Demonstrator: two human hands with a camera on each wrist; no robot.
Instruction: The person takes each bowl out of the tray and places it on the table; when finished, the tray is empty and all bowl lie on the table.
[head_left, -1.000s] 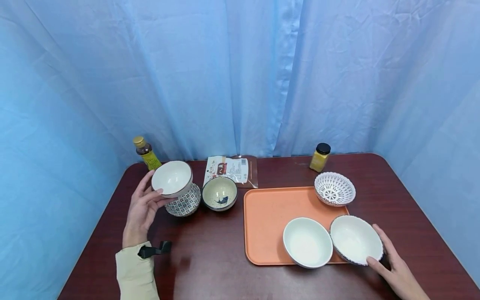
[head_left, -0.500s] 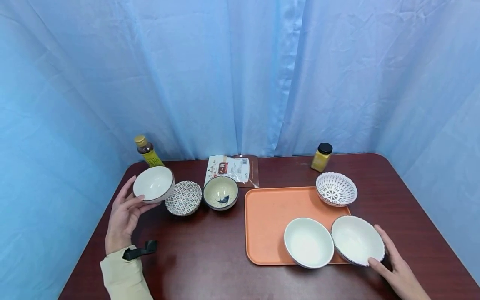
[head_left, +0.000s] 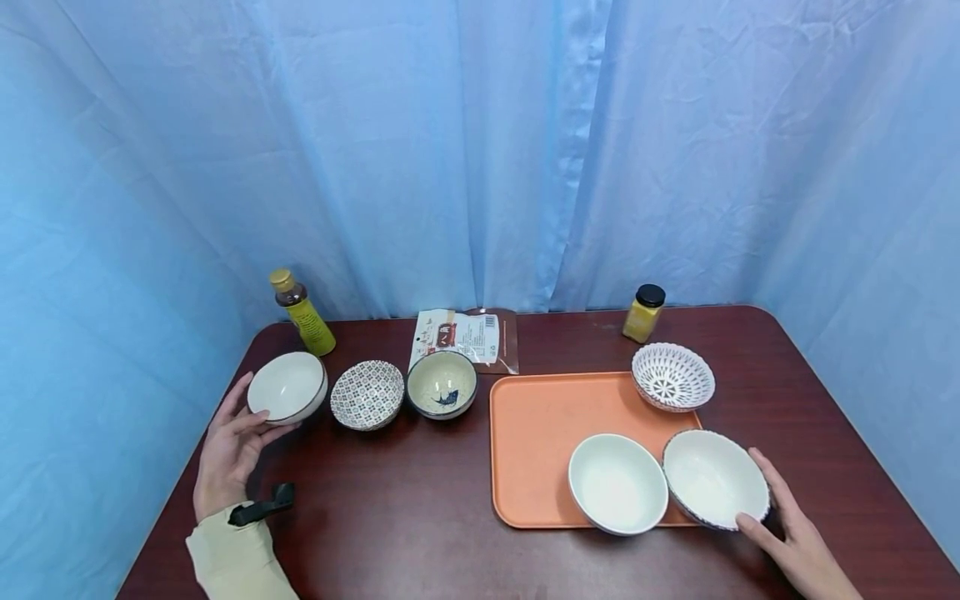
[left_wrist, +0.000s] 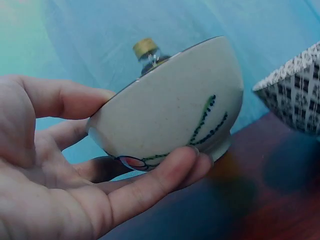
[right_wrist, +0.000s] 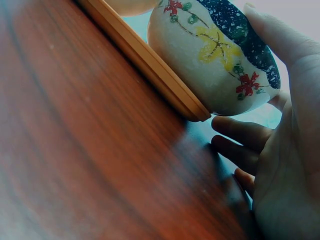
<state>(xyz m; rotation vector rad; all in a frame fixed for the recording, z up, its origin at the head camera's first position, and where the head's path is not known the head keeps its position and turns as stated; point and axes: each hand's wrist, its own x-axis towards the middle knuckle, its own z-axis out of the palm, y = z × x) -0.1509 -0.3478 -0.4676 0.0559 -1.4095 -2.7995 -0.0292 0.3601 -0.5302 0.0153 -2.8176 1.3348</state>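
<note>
White bowl (left_wrist: 175,100) btwn L fingers (left_wrist: 150,187)

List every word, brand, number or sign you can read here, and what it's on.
"八角": dark red panel on the packet.
Packet's remaining print and barcode digits: too small to read.
Bottle label: too small to read.
Jar: no legible text.

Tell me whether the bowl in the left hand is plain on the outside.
No, the left wrist view shows dotted lines painted on the dark-rimmed white bowl that the left hand holds.
</note>
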